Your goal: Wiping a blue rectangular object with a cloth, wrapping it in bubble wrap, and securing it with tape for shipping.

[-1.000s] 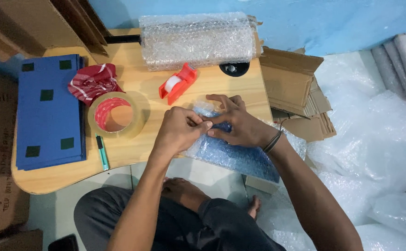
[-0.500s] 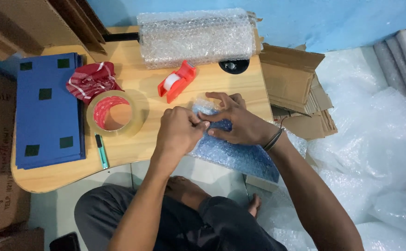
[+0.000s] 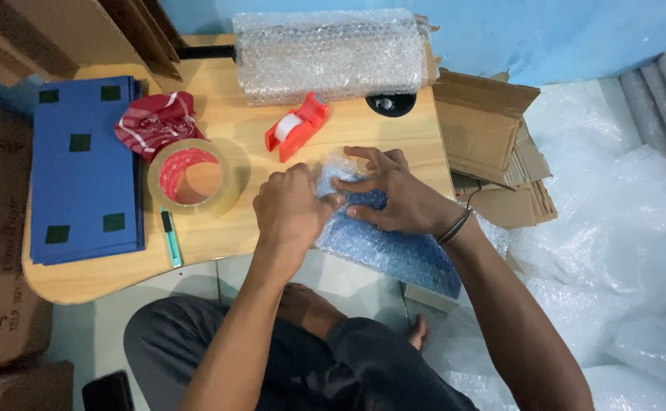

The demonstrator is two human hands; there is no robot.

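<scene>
Little has moved since the earlier frames: both hands stay pressed on the same spot, with only a slight shuffle of fingers. Left hand (image 3: 291, 209) is curled, its fingertips pinching the near edge of the bubble wrap; right hand (image 3: 394, 194) lies flat with fingers spread, pinning the wrap down onto the blue panel (image 3: 394, 247) it covers. The two hands sit close together, touching the wrapped panel at its upper end, so both are clamped on it rather than free. That panel lies at the right front of the counter (image 3: 218, 236), its lower end hanging past the edge over the lap. By the look of it, the step in hand is folding and holding the wrap's loose end tight; the next move likely calls for one hand to keep the fold pinned while the other frees itself for tape. Just beyond the hands lies a red tape dispenser (image 3: 296, 126), and to the left a big tape roll (image 3: 193, 176) with a red cloth (image 3: 158, 122) behind it and a pen (image 3: 170, 236) in front. Farther out are a stack of blue panels (image 3: 81, 171), a bubble-wrap roll (image 3: 329, 53) at the back, and cardboard (image 3: 489, 141) to the right.
</scene>
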